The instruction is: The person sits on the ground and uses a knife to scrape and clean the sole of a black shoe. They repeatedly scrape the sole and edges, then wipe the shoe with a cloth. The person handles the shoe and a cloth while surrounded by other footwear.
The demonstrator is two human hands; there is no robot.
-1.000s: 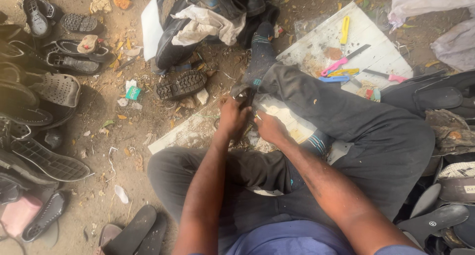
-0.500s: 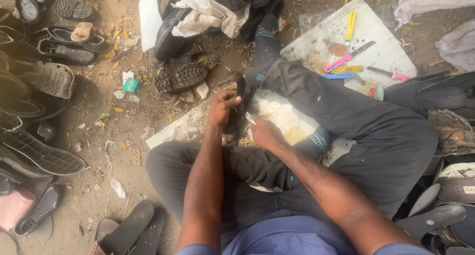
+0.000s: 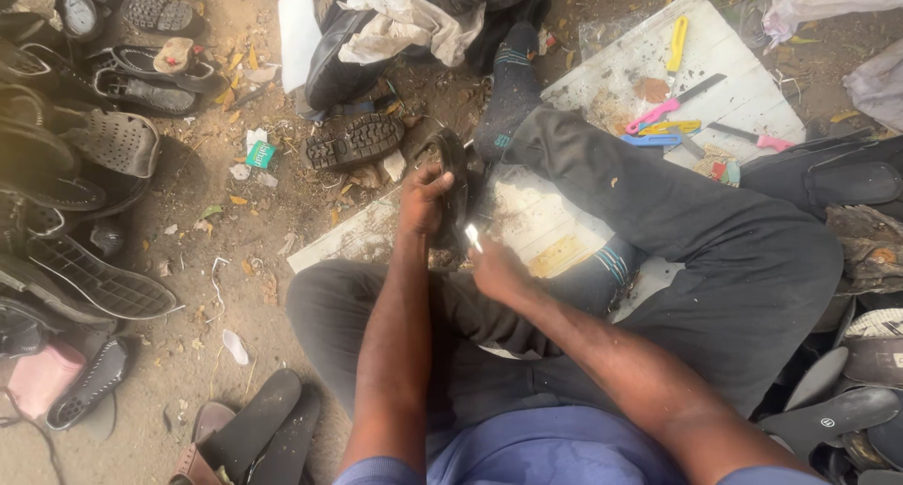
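Both forearms reach forward and down from the bottom of the view, over crossed legs in dark trousers [image 3: 715, 250]. The left hand [image 3: 423, 201] is bent at the wrist with its back turned up, and its fingers [image 3: 440, 176] are curled shut around the edge of a dark shoe [image 3: 453, 179], which stands on edge on the ground. The right hand [image 3: 497, 269] sits lower and nearer the body, knuckles up, fingers closed in a pinch on a small pale tool [image 3: 472, 236] whose tip points up toward the shoe; whether the tip touches the shoe cannot be told.

Just beyond the right fingers lies a pale board [image 3: 527, 222], partly under the leg. Past the left fingers, a bit to their left, a black lugged sole [image 3: 353, 140] lies tread up on the dirt. Well beyond the right fingers, up and to the right, a white board [image 3: 743, 90] carries a yellow knife [image 3: 676, 41], a pink-handled knife [image 3: 658, 114] and a blue tool [image 3: 649, 140]. Far to the left of the left fingers, sandals [image 3: 103, 146] and shoes are heaped on the ground.
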